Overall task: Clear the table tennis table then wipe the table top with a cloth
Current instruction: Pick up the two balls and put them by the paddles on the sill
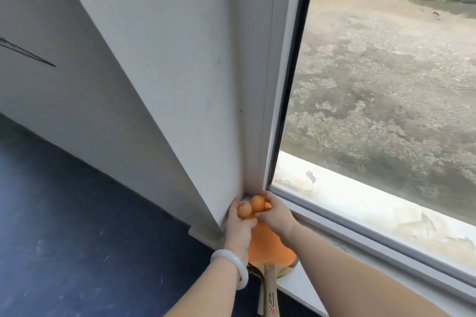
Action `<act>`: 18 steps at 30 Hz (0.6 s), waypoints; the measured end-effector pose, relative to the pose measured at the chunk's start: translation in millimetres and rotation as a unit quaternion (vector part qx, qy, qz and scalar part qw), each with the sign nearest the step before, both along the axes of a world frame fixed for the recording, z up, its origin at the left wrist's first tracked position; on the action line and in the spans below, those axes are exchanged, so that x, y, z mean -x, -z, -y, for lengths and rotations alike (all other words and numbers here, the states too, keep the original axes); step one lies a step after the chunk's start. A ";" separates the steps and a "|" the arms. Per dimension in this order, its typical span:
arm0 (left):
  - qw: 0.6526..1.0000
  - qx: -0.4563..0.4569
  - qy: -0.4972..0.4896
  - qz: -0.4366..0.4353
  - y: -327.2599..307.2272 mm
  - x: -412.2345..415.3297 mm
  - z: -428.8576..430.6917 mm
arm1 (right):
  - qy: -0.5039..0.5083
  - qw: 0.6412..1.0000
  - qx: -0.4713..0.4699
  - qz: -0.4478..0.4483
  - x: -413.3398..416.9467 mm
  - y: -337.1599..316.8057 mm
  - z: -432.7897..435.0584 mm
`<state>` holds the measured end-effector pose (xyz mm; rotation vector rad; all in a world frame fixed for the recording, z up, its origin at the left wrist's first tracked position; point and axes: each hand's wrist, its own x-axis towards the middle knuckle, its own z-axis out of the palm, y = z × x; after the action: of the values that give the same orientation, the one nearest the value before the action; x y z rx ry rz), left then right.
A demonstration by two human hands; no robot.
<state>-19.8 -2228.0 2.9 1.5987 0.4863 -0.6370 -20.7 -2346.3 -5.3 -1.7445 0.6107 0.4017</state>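
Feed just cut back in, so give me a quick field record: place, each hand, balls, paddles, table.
place: corner of the sill, by the window
left hand: holds an orange ball
right hand: pinches a second ball, also orange
balls: touching or nearly so
paddles: orange face up, on the sill under both hands, handles toward the person
table: not in view

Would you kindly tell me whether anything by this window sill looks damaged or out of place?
Paint on the outer ledge is chipped and flaking. A dark scratch-like mark crosses the left wall. The paddles lie on the inner sill with handles overhanging its edge, where they might slip.
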 end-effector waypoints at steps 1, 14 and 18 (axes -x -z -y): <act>1.000 0.004 0.000 0.001 1.4 0.4 0.5 | 0.001 1.000 -0.005 0.002 -0.1 -0.3 0.1; 0.995 0.080 -0.056 0.029 2.8 17.0 1.0 | 0.077 0.995 -0.054 0.014 10.0 6.6 -0.3; 0.984 0.106 -0.138 0.023 4.4 24.3 4.2 | 0.105 0.994 -0.023 0.012 16.1 9.2 -2.1</act>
<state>-44.2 -2232.3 -1.5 1.3124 0.5741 -0.4257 -36.8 -2344.2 -14.5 -1.6199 0.7550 0.2457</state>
